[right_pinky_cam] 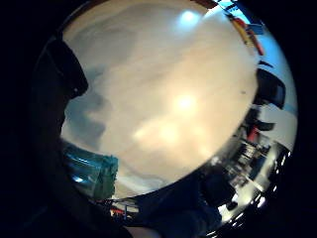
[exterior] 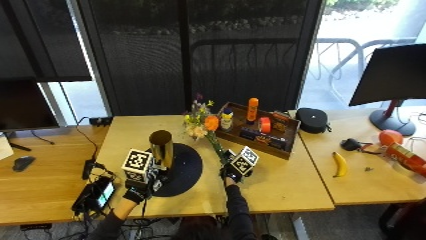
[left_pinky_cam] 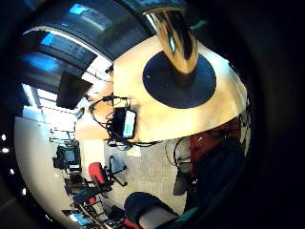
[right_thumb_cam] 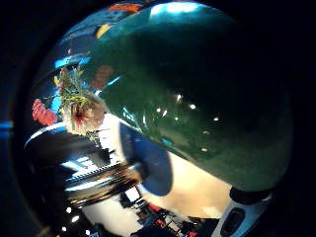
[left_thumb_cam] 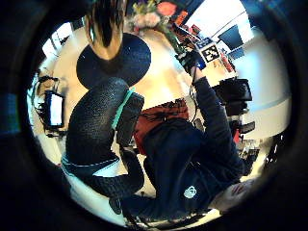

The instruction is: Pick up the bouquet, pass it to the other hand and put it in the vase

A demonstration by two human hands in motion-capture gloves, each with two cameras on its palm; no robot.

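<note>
1. The right hand (exterior: 231,171), nearest, grips the stems of the bouquet (exterior: 202,122), held upright above the table (exterior: 293,185); pick-up looks done.
2. The left hand (exterior: 138,189) is by the mat (exterior: 187,172); I cannot tell its fingers.
3. The gold vase (exterior: 161,148) stands empty; the bouquet's placing remains.

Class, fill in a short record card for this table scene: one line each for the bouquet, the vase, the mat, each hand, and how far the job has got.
bouquet: held upright above the table, not in the vase
vase: gold, upright on the mat, nothing in it
mat: dark, round, on the wooden table
right hand: grips the bouquet's stems
left hand: beside the vase; fingers cannot be seen
progress: flowers not yet in the vase
</note>
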